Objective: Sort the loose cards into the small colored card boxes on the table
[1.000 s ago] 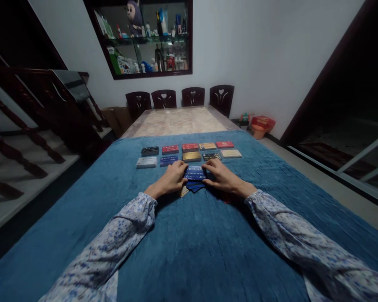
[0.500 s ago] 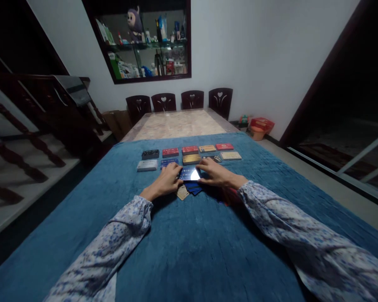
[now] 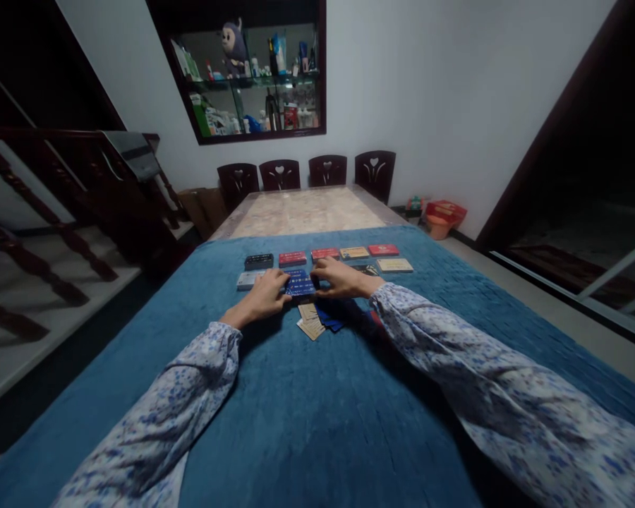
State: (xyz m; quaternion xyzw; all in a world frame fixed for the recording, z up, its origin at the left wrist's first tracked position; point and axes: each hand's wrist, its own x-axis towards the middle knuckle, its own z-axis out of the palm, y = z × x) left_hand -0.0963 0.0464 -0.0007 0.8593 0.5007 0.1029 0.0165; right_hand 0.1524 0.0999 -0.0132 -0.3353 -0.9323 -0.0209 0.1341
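Between my two hands is a blue card deck with pale print, tilted toward me. My left hand grips its left edge, thumb low and fingers above. On the opposite edge my right hand closes its fingers and thumb. Just below the deck, tan cards and blue cards lie loosely overlapped. A silvery-white deck sits partly behind my left hand. Past my right hand are a dark deck, partly covered, and a cream deck.
A farther row holds a black deck, red decks and a yellow deck on the blue cloth. A red item lies partly under my right forearm. Chairs line the table's far end.
Both hands have moved the blue deck left and slightly away from me. Its face no longer shows the bright glare. More of the tan cards is uncovered.
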